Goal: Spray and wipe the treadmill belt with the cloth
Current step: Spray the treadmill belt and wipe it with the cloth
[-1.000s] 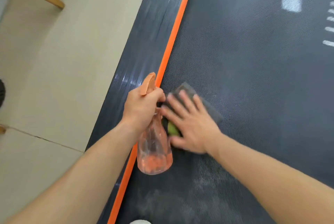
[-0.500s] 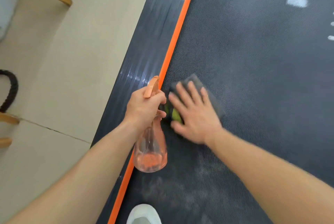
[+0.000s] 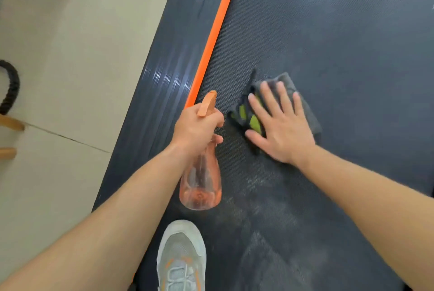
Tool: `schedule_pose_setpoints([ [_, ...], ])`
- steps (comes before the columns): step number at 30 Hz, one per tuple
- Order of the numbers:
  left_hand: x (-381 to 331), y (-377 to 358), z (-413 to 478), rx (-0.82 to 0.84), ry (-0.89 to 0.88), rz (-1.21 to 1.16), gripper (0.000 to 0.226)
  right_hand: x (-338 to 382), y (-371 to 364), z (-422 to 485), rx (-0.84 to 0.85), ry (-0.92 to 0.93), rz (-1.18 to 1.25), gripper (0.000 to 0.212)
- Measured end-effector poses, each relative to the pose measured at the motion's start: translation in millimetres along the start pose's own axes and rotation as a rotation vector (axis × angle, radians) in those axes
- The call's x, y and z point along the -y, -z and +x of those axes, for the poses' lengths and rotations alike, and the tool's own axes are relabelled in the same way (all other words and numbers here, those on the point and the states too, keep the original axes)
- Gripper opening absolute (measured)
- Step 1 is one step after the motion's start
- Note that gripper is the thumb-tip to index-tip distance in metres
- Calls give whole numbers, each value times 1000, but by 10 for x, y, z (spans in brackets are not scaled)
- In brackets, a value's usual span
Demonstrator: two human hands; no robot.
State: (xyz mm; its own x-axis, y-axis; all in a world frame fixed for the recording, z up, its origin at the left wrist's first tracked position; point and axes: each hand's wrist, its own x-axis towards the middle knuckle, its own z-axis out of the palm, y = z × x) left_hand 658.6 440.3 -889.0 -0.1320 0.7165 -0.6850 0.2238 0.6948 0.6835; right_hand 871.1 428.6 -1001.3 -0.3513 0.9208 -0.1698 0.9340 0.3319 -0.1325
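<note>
The dark textured treadmill belt [image 3: 340, 32] fills the right of the head view. My right hand [image 3: 280, 126] lies flat with straight fingers on a folded grey cloth [image 3: 305, 107] with green patches, pressing it onto the belt. My left hand [image 3: 196, 126] grips the neck of a translucent orange spray bottle [image 3: 200, 185], its trigger head pointing up the belt. The bottle hangs just right of the orange stripe, a little left of the cloth. Damp, lighter smears mark the belt below the cloth.
An orange stripe [image 3: 218, 25] separates the belt from the ribbed dark side rail [image 3: 164, 74]. My grey sneaker [image 3: 182, 258] stands at the belt's left edge, bottom centre. Beige tiled floor [image 3: 70, 56] lies left, with wooden chair legs [image 3: 9, 124] and a black rope [image 3: 11, 86].
My right hand has slid the cloth to the right, away from the bottle. The view has tilted down, bringing my sneaker into sight. My left hand keeps its hold on the bottle.
</note>
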Motion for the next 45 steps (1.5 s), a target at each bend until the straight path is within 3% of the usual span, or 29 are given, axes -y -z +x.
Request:
schedule_pose_setpoints([
  [3, 55, -59, -132, -17, 27, -32, 32, 254, -160, -840, 98, 359, -56, 83],
  [5, 117, -102, -196, 3, 55, -34, 33, 96, -107, -838, 165, 501, -58, 83],
  [7, 192, -157, -226, 41, 68, -25, 30, -117, -61, -511, 154, 400, -69, 86],
  [11, 310, -247, -211, 117, 54, 22, 11, -713, 228, 381, 103, -163, 32, 86],
  [13, 324, -265, -197, 119, 62, 28, 12, -691, 226, 361, 103, -260, 66, 81],
  [16, 308, -233, -244, 86, 72, 31, 15, -120, -25, -453, 4, -177, 28, 81],
  [19, 323, -175, -335, 71, 71, 22, 17, 361, -235, -1453, 49, 77, -4, 83],
  [23, 449, -140, -381, 107, 71, 52, 23, 64, -246, -1341, 109, 293, -15, 85],
  [27, 566, -212, -384, 119, 66, 64, 14, -287, -119, -564, -9, -71, 9, 88],
  [30, 598, -299, -432, 104, 80, 48, 16, -325, -31, -285, 11, -269, 53, 83],
  [34, 615, -347, -488, 100, 100, 23, 15, 40, -116, -835, -12, -197, 19, 83],
  [40, 481, -398, -529, 122, 126, 30, 13, 180, -224, -1496, 98, -34, 26, 82],
  [42, 399, -401, -466, 124, 139, 25, 11, 109, -184, -1346, 113, -123, 22, 82],
  [45, 310, -364, -281, 87, 158, -16, 15, -5, -85, -995, 115, -423, 102, 80],
])
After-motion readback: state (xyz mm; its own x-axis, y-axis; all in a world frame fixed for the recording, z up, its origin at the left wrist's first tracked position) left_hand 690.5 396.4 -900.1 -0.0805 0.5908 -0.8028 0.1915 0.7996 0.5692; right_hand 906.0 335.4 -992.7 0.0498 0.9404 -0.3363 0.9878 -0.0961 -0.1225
